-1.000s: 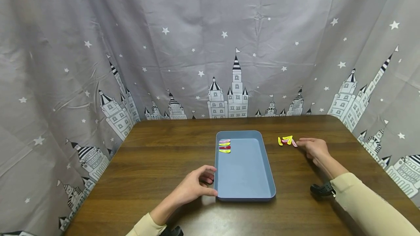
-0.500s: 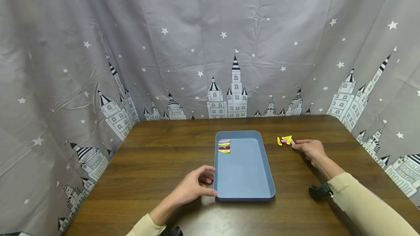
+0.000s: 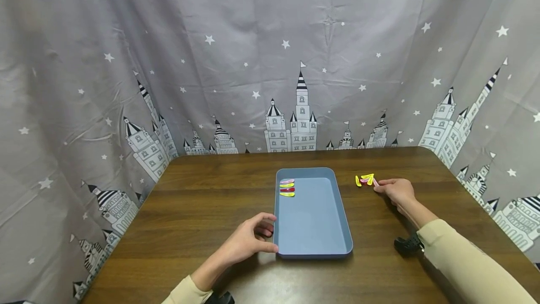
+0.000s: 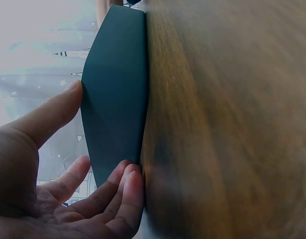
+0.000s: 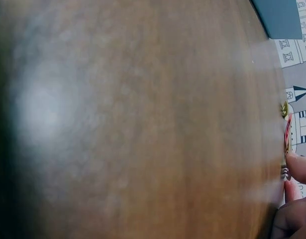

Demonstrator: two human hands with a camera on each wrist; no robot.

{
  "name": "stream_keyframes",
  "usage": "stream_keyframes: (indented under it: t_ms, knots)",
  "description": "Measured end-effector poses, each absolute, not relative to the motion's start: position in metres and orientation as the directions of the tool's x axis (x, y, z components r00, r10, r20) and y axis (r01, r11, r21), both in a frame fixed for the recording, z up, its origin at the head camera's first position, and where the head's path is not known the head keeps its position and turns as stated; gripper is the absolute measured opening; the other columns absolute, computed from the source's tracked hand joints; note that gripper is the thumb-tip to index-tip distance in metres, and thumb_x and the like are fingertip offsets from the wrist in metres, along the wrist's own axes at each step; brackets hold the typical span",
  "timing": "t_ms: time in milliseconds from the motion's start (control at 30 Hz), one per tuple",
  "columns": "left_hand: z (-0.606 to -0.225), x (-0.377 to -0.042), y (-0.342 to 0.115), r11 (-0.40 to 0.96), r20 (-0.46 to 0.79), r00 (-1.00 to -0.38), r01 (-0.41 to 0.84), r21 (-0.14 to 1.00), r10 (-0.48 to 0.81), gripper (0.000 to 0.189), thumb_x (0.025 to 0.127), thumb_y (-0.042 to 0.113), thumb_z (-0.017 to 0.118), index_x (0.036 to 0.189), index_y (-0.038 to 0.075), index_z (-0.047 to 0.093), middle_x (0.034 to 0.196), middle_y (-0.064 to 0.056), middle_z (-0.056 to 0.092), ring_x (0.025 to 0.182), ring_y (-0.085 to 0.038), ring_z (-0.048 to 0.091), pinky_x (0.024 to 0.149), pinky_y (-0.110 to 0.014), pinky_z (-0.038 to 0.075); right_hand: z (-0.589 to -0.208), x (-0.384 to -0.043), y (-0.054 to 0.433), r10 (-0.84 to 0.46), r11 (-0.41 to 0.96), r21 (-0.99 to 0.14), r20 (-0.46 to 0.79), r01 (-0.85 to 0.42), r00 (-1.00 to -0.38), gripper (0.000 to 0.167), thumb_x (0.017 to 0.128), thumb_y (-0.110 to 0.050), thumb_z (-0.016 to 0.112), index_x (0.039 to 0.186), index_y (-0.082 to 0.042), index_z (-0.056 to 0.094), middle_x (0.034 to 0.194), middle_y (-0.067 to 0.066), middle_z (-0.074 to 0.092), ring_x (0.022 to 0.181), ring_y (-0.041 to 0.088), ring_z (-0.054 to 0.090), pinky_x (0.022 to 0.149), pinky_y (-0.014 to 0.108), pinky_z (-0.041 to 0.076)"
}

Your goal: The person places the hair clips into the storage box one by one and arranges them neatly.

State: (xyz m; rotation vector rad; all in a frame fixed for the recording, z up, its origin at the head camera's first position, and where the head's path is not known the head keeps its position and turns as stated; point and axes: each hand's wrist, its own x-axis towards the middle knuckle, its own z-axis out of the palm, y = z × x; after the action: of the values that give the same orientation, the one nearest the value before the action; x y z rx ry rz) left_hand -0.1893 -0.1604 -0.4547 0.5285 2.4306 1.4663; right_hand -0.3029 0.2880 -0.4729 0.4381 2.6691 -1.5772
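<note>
My left hand [image 3: 253, 238] rests at the left side of a blue-grey tray [image 3: 314, 219]. In the left wrist view, its thumb and fingertips touch the tray's outer wall [image 4: 115, 89]. At the tray's upper left, several hair clips lie in a column: pink, yellow, red [image 3: 288, 190] and yellow. My right hand [image 3: 398, 192] pinches a pink hair clip [image 3: 376, 182] between thumb and index finger, at the right edge of a small pile. Yellow clips [image 3: 367, 177] and a darker reddish one make up that pile. Fingertips partly cover the pinched clip.
The brown wooden table [image 3: 215, 186] carries the tray near its middle, with the pile of clips to the tray's right. A grey curtain [image 3: 236, 60] printed with stars and castles hangs behind the table's far edge.
My right hand has moved slightly left to the pile and now pinches the pink hair clip, which stands more upright. My left hand keeps its place at the tray.
</note>
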Motion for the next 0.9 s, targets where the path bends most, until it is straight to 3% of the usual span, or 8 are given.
stream_keyframes:
  t_ms: [533, 900]
  knots:
    - [-0.4549, -0.1880, -0.1606, 0.420, -0.028, -0.903, 0.172, 0.891, 0.428, 0.064, 0.076, 0.017, 0.089, 0.131, 0.007, 0.058, 0.114, -0.012, 0.066, 0.102, -0.024, 0.063, 0.088, -0.034, 0.054, -0.4749, -0.3013, 0.2853, 0.260, 0.467, -0.850, -0.133, 0.244, -0.957, 0.036, 0.089, -0.013, 0.072, 0.117, 0.009, 0.069, 0.070, -0.003, 0.061, 0.044, 0.006, 0.038, 0.041, 0.025, 0.033]
    - [-0.4550, -0.1881, -0.1608, 0.420, -0.024, -0.902, 0.177, 0.890, 0.431, 0.064, 0.076, 0.016, 0.089, 0.132, 0.006, 0.058, 0.114, -0.013, 0.066, 0.102, -0.025, 0.062, 0.087, -0.032, 0.054, -0.4713, -0.2982, 0.2826, 0.292, 0.451, -0.853, -0.137, 0.262, -0.947, 0.038, 0.088, -0.012, 0.071, 0.119, 0.010, 0.067, 0.066, -0.003, 0.059, 0.042, 0.006, 0.038, 0.040, 0.025, 0.034]
